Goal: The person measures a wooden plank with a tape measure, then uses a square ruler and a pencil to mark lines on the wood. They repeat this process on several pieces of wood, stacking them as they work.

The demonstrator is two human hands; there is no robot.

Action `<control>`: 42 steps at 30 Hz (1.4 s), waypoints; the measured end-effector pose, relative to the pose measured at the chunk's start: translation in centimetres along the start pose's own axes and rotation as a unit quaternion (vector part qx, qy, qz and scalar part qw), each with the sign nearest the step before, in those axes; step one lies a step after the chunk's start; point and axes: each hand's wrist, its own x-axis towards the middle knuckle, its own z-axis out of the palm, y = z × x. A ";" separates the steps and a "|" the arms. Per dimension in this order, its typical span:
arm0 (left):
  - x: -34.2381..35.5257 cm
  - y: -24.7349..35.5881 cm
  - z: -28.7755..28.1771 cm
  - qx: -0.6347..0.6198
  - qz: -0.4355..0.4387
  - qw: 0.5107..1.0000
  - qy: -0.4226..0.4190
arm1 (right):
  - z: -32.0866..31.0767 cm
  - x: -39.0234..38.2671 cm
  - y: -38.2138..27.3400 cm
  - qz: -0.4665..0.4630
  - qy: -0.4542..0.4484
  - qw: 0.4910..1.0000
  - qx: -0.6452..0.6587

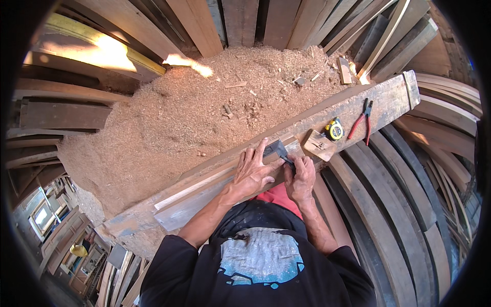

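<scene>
Black shirt fronts plank, sawdust and boards; left hand splayed on timber, right hand pinching dark tool.

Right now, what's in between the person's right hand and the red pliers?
A small wooden block and, past it, a yellow tape measure lie between the right hand and the red pliers, as the head view shows.

One pair, then singles

Frame centre: one bare left hand, one bare right hand, one dark grey angular tool. Right of centre: one round yellow-and-black tape measure, one set of red-handled pliers, one small tan wooden block, one long wooden plank.
</scene>
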 end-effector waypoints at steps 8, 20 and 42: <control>0.1 -0.1 0.1 -0.001 0.008 1.000 0.006 | -0.1 0.0 0.0 0.013 -0.006 1.000 0.009; 0.1 0.2 -0.2 -0.013 -0.003 1.000 -0.006 | -4.7 0.9 -0.1 0.103 0.053 0.971 0.208; -0.1 -0.1 -0.2 -0.007 0.018 1.000 0.017 | -7.5 -2.2 1.4 0.116 -0.062 0.986 0.099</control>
